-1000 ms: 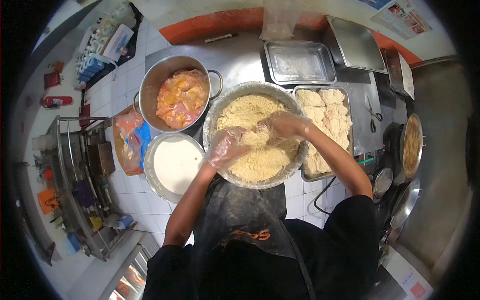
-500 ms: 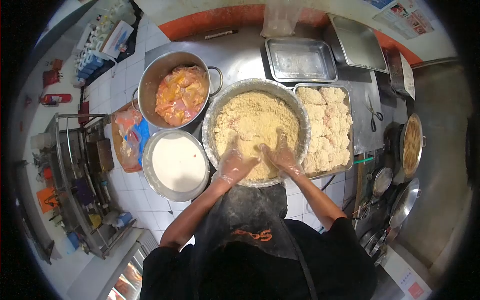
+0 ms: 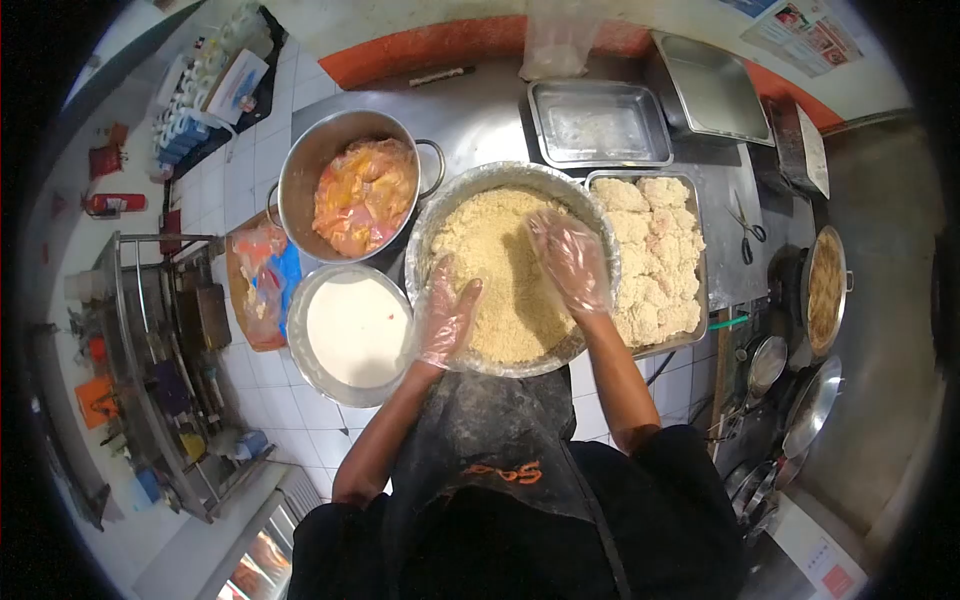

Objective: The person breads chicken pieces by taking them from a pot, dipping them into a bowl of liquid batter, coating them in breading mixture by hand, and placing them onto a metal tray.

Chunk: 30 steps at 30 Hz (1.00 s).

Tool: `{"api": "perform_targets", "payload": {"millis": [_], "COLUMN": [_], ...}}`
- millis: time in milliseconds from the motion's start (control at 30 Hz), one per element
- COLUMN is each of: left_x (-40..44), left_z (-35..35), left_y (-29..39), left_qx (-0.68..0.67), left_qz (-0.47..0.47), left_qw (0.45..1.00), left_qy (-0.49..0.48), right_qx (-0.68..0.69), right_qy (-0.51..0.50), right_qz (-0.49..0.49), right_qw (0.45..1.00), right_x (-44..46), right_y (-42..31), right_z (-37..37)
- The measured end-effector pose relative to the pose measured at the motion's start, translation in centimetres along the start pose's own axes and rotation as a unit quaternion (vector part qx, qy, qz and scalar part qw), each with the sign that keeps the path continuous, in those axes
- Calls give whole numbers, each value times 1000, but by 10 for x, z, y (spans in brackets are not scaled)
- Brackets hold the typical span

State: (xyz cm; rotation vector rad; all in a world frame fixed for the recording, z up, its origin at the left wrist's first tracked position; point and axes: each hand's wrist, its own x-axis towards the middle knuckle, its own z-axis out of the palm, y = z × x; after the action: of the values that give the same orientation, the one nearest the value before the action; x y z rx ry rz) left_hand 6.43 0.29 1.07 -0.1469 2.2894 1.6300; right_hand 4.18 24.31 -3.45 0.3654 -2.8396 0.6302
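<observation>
A large round metal basin in front of me is filled with pale yellow breading crumbs. My left hand, in a clear plastic glove, is at the basin's left side, thumb spread from the fingers and nothing in it. Also gloved, my right hand is over the right part of the crumbs with its palm down. Its fingers reach toward the far side, and no piece shows in them. Against the basin's right side is a metal tray of crumb-coated pieces, probably chicken.
At the left stand a pot of raw marinated meat and a bowl of white batter. Behind are a shallow metal pan and a deep one. Scissors lie to the right, near several pans.
My hands have come up out of the crumbs and moved apart. The left went to the basin's left side; the right rose and moved toward the far right.
</observation>
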Motion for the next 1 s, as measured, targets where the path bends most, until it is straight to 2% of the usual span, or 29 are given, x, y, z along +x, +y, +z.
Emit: {"api": "perform_targets", "payload": {"millis": [67, 100, 167, 200, 233, 300, 367, 400, 433, 467, 500, 533, 600, 633, 667, 767, 800, 833, 867, 900, 967, 1000], "left_x": [0, -1, -6, -6, 0, -6, -4, -3, -5, -3, 3, 10, 29, 38, 43, 71, 72, 79, 86, 93, 97, 99], "left_z": [1, -1, -9, -14, -18, -23, -24, -25, -26, -29, -32, -31, -17, -13, -13, -2, -1, 8, 18, 27, 43, 49], "left_y": [-10, -13, 1, 10, 16, 21, 29, 35, 38, 35, 29, 22, -11, -20, -6, 32, 58, 55, 42, 27, -12, -20], "left_qx": [-36, -53, -50, -48, -60, -80, -102, -117, -132, -61, 9, 77, 121, 144, 250, 416, 420, 373, 326, 279, 214, 179], "left_qz": [1, 1, 24, 35, 40, 32, 53, 48, 40, 52, 65, 78, 123, 145, 127, 17, -33, -43, -52, -61, 33, 81], "left_qw": [999, 998, 997, 996, 994, 990, 986, 984, 982, 990, 993, 991, 983, 977, 959, 906, 899, 919, 937, 952, 971, 976], "left_qy": [17, 24, 51, 65, 83, 111, 119, 125, 132, 116, 99, 82, 64, 55, 35, -74, -122, -117, -113, -108, -98, -94], "right_qx": [-73, -319, -258, -133, -26, 192, -23, -86, 257, 563, 789, 826, 881, 868, 841, 888, 883, 878, 902, 892, 871, 842], "right_qy": [18, 14, 130, 68, 71, 87, 213, 192, 127, 45, -45, -29, 7, 36, 65, 80, 97, 115, 125, 132, 146, 115], "right_qz": [1, -46, 2, 84, 97, 122, -14, -30, 104, 224, 313, 334, 368, 296, 219, 331, 344, 356, 311, 312, 313, 323], "right_qw": [997, 947, 957, 985, 992, 970, 977, 977, 952, 794, 527, 453, 296, 396, 491, 310, 304, 297, 272, 298, 350, 416], "right_x": [33, 51, 66, 71, 73, 75, 73, 72, 76, 83, 86, 85, 83, 74, 59, 60, 58, 56, 48, 39, 24, 22], "right_y": [-20, -40, -53, -66, -76, -94, -99, -94, -85, -69, -57, -48, -34, -23, -6, -8, -11, -9, 2, 15, 33, 17], "right_z": [13, 16, 77, 106, 103, 99, 125, 128, 120, 111, 96, 77, 40, 56, 92, 32, 21, 14, 9, 4, -4, -36]}}
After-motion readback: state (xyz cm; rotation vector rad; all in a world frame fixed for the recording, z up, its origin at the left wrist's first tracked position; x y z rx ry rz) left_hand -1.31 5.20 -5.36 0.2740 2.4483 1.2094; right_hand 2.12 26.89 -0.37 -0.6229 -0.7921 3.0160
